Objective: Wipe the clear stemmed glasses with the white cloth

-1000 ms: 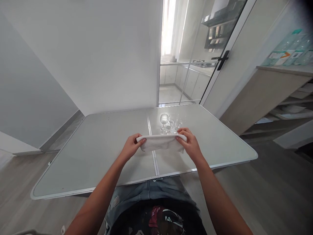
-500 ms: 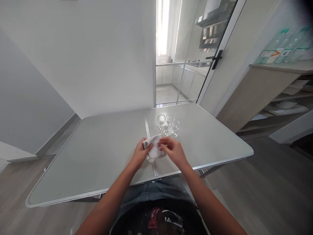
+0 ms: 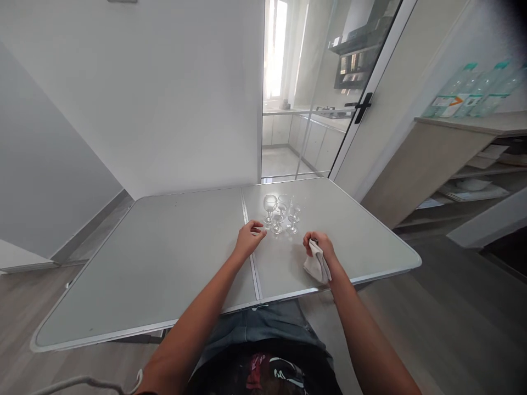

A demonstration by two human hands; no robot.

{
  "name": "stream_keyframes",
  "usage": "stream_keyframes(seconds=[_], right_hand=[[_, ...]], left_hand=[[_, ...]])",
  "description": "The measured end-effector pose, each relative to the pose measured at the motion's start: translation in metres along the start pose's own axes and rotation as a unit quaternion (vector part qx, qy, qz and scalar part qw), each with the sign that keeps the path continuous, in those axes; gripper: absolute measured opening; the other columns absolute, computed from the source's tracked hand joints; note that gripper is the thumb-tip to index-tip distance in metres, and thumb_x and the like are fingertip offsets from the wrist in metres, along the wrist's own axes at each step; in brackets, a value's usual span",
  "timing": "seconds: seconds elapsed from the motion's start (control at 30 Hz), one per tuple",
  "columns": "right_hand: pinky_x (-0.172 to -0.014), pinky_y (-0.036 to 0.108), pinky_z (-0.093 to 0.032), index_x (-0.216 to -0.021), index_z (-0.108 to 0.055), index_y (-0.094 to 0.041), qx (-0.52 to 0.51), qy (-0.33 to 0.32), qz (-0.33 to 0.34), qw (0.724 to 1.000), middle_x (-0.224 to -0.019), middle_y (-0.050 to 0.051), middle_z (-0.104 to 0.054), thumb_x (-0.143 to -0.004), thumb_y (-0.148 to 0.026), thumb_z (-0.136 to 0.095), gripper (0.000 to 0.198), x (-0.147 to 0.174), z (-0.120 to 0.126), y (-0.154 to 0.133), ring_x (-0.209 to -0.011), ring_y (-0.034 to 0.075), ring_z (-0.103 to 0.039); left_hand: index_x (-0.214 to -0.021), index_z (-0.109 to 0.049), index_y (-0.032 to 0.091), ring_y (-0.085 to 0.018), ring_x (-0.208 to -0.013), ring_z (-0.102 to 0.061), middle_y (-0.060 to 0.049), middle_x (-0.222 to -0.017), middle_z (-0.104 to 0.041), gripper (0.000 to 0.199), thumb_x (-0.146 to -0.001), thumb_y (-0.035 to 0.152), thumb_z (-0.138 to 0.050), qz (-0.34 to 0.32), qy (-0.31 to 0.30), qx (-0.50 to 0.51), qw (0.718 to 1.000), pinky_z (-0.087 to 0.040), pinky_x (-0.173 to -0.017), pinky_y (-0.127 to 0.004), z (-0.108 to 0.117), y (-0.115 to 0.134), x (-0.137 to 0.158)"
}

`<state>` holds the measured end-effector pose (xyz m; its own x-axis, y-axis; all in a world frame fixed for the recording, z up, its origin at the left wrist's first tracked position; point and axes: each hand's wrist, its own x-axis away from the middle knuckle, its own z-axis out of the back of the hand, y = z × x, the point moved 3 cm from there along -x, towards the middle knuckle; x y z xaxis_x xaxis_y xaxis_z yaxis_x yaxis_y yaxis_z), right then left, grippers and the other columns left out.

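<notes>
My right hand [image 3: 320, 246] is closed round a folded white cloth [image 3: 317, 267], which hangs below the fingers over the right half of the table. To the left, my left hand [image 3: 249, 239] holds nothing; its thumb and fingers are apart and reach toward a group of clear stemmed glasses [image 3: 270, 203]. Several of these stand upright close together, just beyond both hands. The nearest small glass [image 3: 277, 221] is a short way right of my left fingertips, and I cannot tell whether they touch it.
A pale folding table [image 3: 185, 247] with a metal centre seam lies in front of me. Behind it are a white wall and a glass door [image 3: 304, 88] with a black handle. Plastic bottles [image 3: 457, 96] stand on a shelf unit at the right. A cable [image 3: 90, 379] shows at bottom left.
My left hand has let go of the cloth and moved forward toward the glasses. My right hand has carried the cloth to the right, away from the left hand.
</notes>
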<state>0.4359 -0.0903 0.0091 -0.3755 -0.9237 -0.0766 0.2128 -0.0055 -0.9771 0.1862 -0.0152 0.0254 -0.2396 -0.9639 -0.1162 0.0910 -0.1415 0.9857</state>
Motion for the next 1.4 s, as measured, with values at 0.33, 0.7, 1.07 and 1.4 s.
stream_keyframes(seconds=[0.33,0.7,1.07,1.4], right_hand=[[-0.070,0.032,-0.048,-0.100,-0.081,-0.018,0.347,0.013,0.009,0.938,-0.090,0.015,-0.079,-0.076,-0.053,-0.071,0.044,-0.065,-0.025,0.006,-0.087,0.030,-0.073],[-0.081,0.030,-0.051,-0.092,-0.082,-0.019,0.386,0.016,0.077,0.919,-0.103,0.015,-0.079,-0.088,-0.037,-0.054,0.033,-0.057,-0.040,0.015,-0.099,0.029,-0.074],[-0.070,0.024,-0.050,-0.080,-0.079,-0.018,0.237,-0.192,0.141,0.942,-0.079,0.006,-0.078,-0.086,-0.032,-0.060,0.025,0.007,-0.236,-0.075,-0.077,0.020,-0.074],[-0.065,0.022,-0.046,-0.077,-0.078,-0.018,0.287,-0.275,0.131,0.908,-0.078,0.009,-0.078,-0.083,-0.029,-0.067,0.017,0.002,-0.391,-0.096,-0.078,0.019,-0.074]], left_hand=[[-0.104,-0.067,0.017,-0.027,-0.093,-0.068,-0.015,-0.105,-0.072,0.048,-0.067,0.038,-0.089,0.010,0.042,-0.176,0.984,-0.046,-0.084,-0.035,-0.071,-0.032,-0.053],[-0.092,-0.079,0.023,-0.017,-0.079,-0.071,-0.003,-0.088,-0.079,0.014,-0.086,0.033,-0.073,-0.064,0.076,-0.221,0.970,-0.051,-0.079,-0.027,-0.032,0.003,-0.014],[-0.094,-0.077,0.020,-0.019,-0.077,-0.075,-0.005,-0.090,-0.080,0.017,-0.085,0.033,-0.069,0.022,0.331,-0.268,0.905,-0.055,-0.080,-0.030,0.251,-0.011,0.048],[-0.096,-0.078,0.018,-0.024,-0.089,-0.074,-0.011,-0.094,-0.079,0.023,-0.086,0.035,-0.066,0.075,0.384,-0.319,0.863,-0.051,-0.082,-0.031,0.287,-0.055,0.045]])
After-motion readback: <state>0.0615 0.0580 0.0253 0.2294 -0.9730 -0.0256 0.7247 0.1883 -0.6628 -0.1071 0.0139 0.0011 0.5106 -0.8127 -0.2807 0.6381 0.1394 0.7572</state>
